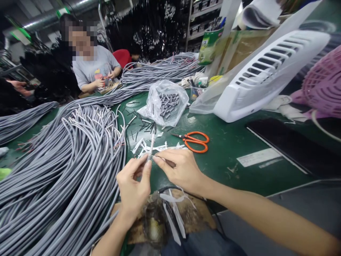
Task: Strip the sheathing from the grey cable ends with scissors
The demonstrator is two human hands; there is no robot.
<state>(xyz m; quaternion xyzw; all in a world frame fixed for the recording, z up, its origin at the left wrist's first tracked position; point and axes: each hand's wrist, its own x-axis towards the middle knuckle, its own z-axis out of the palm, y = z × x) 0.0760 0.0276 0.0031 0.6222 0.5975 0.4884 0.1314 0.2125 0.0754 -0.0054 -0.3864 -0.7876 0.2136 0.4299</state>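
My left hand [134, 185] pinches a grey cable between thumb and forefinger. The stripped end of this cable [151, 145], with pale braided shielding, points up and away from me. From the other side, my right hand [182, 166] has its fingertips closed at the base of the braid, touching the cable. Just past my hands lie white strips of wrapping [142, 147] and short black tube pieces [147, 126]. Orange-handled scissors [197, 141] rest to the right, blades towards the left.
Many grey cables [66, 170] cover the left side. A clear bag [157, 94] of short grey pieces stands ahead. A white slotted device [239, 96], pink fan [325, 81] and dark flat panel [290, 142] are right. A co-worker [93, 67] sits across the green table [221, 149].
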